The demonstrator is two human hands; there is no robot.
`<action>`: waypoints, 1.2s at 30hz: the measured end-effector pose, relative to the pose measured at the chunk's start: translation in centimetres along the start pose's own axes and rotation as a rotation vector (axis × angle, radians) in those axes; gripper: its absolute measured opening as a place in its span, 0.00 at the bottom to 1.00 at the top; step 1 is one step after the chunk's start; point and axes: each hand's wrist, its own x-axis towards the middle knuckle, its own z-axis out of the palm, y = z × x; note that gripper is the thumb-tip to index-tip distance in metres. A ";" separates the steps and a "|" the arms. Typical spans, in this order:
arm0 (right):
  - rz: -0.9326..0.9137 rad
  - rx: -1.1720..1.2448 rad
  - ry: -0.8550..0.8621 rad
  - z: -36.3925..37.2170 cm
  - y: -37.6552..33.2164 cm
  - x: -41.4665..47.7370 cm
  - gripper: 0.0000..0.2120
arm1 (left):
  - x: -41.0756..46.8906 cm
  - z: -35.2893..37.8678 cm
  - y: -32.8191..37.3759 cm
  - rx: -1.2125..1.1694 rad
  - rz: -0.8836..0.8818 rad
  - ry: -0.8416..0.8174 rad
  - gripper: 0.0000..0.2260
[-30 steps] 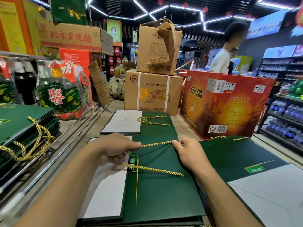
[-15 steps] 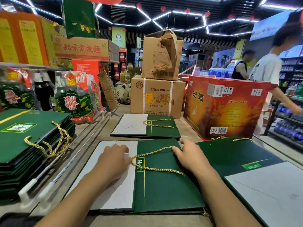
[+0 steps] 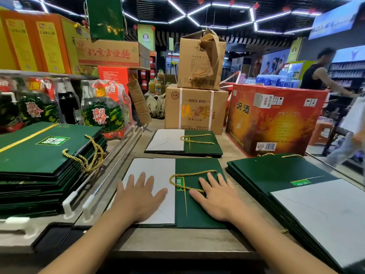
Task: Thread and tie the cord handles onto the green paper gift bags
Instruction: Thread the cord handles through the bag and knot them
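Covering cord (image 3: 185,173) end: right hand (image 3: 217,198), on bag (image 3: 197,212).

My left hand (image 3: 138,196): flat on pale flap of green bag (image 3: 197,214) | my right hand (image 3: 219,198): flat alongside, thumb touching gold cord (image 3: 189,174) | bag stacks (image 3: 45,155) flank both

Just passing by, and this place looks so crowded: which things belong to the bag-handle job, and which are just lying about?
Part of the job: left hand and right hand, flat on the green bag; its gold cord handle; bag stack at left; bag stack at right; far bag.

Just lying about: brown cartons; red box; packed bottles; metal rods.
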 end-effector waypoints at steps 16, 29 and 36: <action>0.244 0.174 -0.001 -6.1 1.1 -8.0 0.31 | -3.9 -2.0 -1.7 -0.008 -0.277 0.068 0.46; 0.077 1.180 0.222 -2.2 3.1 -9.3 0.17 | -7.2 -2.7 0.2 -0.237 -0.344 0.166 0.47; -0.081 1.324 0.471 -1.1 5.1 -9.0 0.25 | -7.0 -2.3 -1.1 -0.447 -0.328 0.186 0.48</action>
